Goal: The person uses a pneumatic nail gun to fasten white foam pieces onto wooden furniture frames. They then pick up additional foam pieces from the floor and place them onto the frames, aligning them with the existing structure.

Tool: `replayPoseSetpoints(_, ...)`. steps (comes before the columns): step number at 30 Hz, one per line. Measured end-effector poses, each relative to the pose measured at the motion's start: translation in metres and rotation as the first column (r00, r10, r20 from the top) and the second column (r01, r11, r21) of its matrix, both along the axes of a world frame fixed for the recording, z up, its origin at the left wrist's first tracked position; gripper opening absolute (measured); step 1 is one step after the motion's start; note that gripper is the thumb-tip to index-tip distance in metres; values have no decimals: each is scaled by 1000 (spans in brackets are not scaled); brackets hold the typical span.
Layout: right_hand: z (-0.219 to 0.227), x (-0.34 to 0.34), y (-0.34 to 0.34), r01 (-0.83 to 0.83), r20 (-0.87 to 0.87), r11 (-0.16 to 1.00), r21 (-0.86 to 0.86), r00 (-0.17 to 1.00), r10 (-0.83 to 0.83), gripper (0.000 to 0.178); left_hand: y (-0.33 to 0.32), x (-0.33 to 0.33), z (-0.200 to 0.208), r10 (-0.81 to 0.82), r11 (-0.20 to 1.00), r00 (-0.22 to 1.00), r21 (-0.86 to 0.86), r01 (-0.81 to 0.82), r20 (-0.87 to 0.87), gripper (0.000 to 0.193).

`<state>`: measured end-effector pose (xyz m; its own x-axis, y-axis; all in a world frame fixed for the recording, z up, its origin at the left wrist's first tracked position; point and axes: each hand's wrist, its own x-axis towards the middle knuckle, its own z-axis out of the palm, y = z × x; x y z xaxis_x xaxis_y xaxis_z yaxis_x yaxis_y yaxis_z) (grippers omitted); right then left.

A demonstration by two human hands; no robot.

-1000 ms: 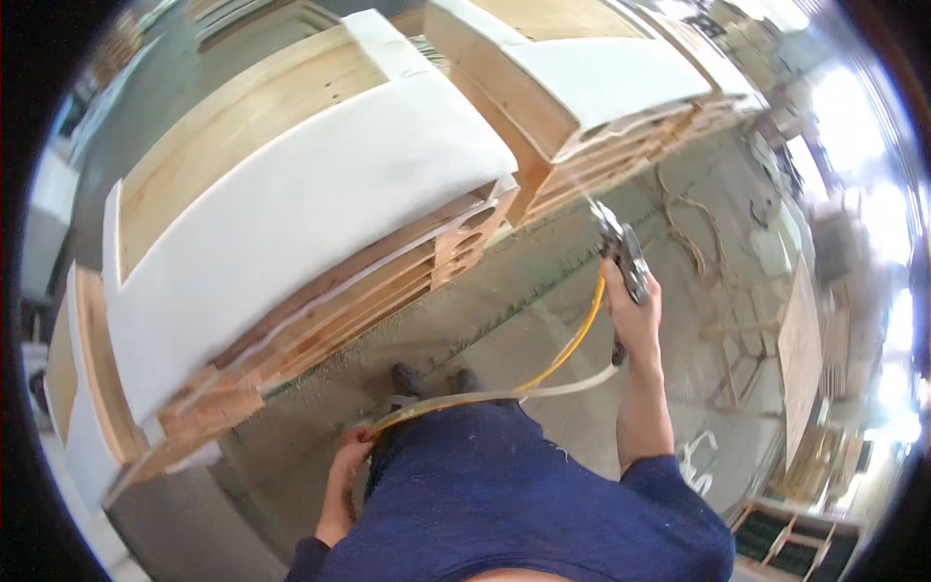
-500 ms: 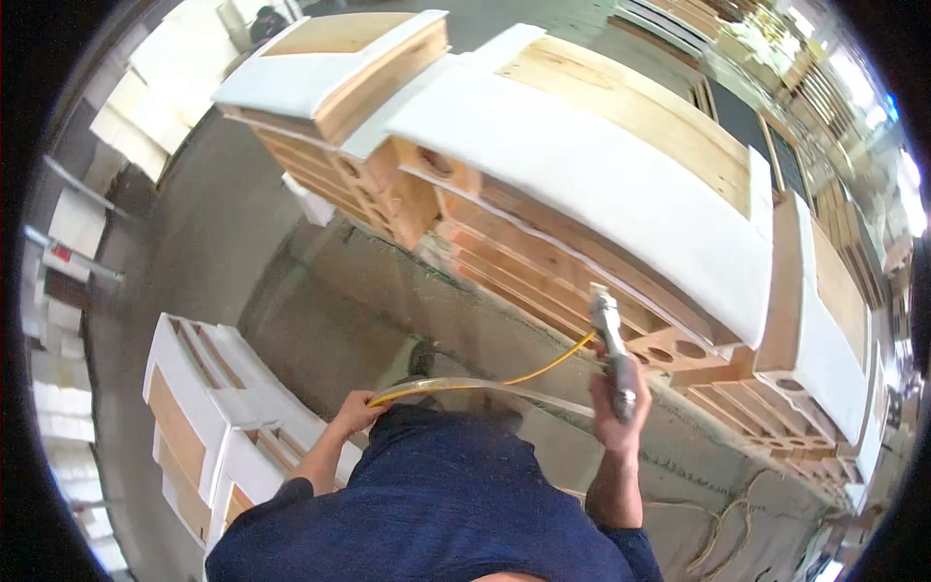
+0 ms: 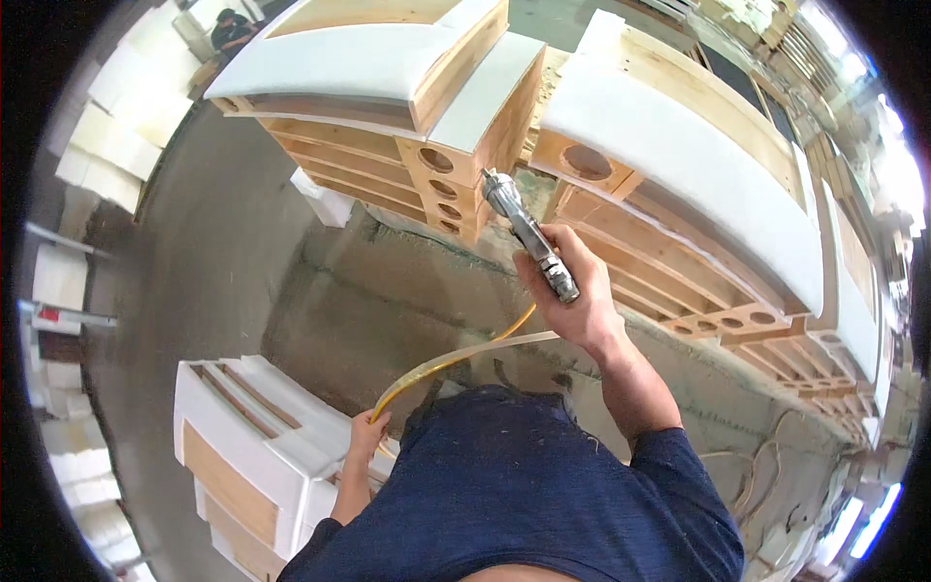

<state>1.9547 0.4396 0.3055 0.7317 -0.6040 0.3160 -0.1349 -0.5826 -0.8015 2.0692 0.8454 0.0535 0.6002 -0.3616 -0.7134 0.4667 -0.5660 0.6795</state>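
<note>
My right hand (image 3: 588,308) is wrapped round a metal spray gun (image 3: 529,233), held up with its nozzle toward the gap between two wooden frames. A yellow hose (image 3: 516,323) and a clear hose (image 3: 475,347) trail from beneath that hand toward my left side. There, my left hand (image 3: 369,436) is closed round the hoses, low beside my body. Beyond the gun's nozzle stands a frame (image 3: 490,160) with round holes in its side and white padding (image 3: 320,68) over its top. To its right is a longer padded frame (image 3: 669,155), close beyond my right hand.
Another white-padded frame (image 3: 228,451) stands at the near left. More padded frames (image 3: 853,320) line the right. Loose hose (image 3: 761,466) lies on the floor at the right. White blocks (image 3: 145,87) are stacked at the far left, near another person (image 3: 231,34).
My right hand has moved left and farther forward with the spray gun. The view has shifted, showing the gap between the frames more widely. My left hand still grips the hoses.
</note>
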Motion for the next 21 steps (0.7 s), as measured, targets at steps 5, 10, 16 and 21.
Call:
replayPoseSetpoints(5,-10,24,26,56,-88,998,23,995,-54,23,17,48,-5,-14,999,999,-51,11,-50,15)
replayPoseSetpoints(10,-17,26,35,95,-194,994,56,978,-83,31,17,42,-17,-195,981,980,11,195,-36,18)
replayPoseSetpoints(16,-4,32,5,170,3,974,150,985,-172,24,24,59,7,-123,992,992,6,123,-15,23)
replayPoseSetpoints(21,5,40,-41,302,88,886,353,932,-353,21,16,78,40,62,996,998,-57,-62,-9,21)
